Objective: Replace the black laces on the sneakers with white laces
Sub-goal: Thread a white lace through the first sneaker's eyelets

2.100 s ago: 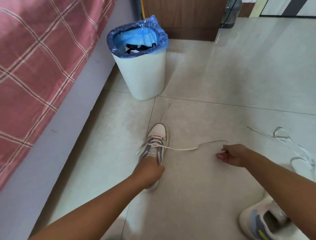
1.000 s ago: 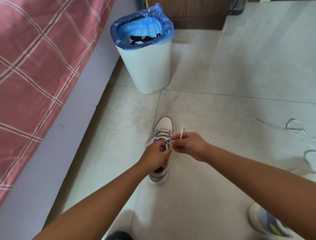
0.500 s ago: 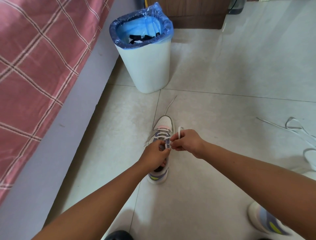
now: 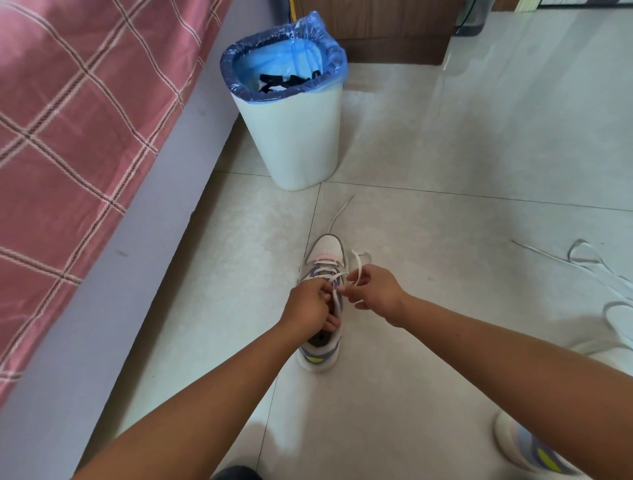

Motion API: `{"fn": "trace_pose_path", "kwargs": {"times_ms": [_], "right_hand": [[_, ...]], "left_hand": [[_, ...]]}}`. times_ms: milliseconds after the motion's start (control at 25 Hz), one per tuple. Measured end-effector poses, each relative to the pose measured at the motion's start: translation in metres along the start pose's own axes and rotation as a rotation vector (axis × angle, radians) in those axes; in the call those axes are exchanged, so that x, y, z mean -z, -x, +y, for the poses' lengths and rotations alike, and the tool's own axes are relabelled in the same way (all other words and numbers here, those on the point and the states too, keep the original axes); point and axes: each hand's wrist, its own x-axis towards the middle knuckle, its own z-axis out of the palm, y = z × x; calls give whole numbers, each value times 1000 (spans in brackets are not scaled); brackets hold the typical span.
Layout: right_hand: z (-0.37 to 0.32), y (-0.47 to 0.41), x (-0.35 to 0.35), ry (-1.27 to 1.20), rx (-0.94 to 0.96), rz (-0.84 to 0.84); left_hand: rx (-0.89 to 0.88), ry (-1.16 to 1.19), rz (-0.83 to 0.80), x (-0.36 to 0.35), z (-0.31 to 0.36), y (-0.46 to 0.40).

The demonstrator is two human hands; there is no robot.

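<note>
Pale floor tiles point(image 4: 445, 144) carry the sneaker point(image 4: 325, 260), toe toward the bin point(image 4: 294, 137) where black laces point(image 4: 287, 82) lie. Left hand point(image 4: 308, 305) pinches the eyelet flap; right hand point(image 4: 373, 291) pinches the white lace point(image 4: 358, 265). Best to keep the flap steady, feed the tip straight through, then pull out the slack evenly.

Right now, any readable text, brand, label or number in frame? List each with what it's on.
None readable.
Sneaker being laced: no logo or lettering legible; the hands cover much of its upper.
Second sneaker at lower right: only colour panels show, no text.
Bin and its blue liner: plain, no label visible.
Plaid bedspread: pattern only.
Items at the top right edge: cut off, too small to read.
</note>
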Motion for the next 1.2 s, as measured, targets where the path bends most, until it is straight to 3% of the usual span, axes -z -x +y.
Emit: {"fn": "trace_pose_path", "kwargs": {"times_ms": [320, 400, 520, 640, 760, 880, 960, 1040, 1120, 1200], "right_hand": [[1, -1, -3, -240, -83, -61], [1, -1, -4, -177, -91, -42], [10, 6, -6, -61, -111, -120], [16, 12, -6, 196, 1, -152], [14, 12, -10, 228, 73, -90], [16, 12, -16, 112, 37, -10], [17, 12, -18, 71, 31, 21], [18, 12, -18, 38, 40, 24], [18, 12, -16, -23, 33, 4], [16, 12, -12, -96, -10, -48]], "left_hand": [[-84, -60, 97, -12, -1, 6], [-101, -113, 109, -14, 1, 6], [-185, -379, 69, -15, 3, 2], [-157, -419, -24, -8, 4, 2], [-153, -443, -36, 10, 8, 6], [-240, -181, -78, 43, 11, 13], [-260, 268, -217, 66, 10, 24], [-159, 752, -361, 80, 4, 39], [0, 886, -434, 80, -11, 54], [157, 819, -489, 73, -29, 67]]}}
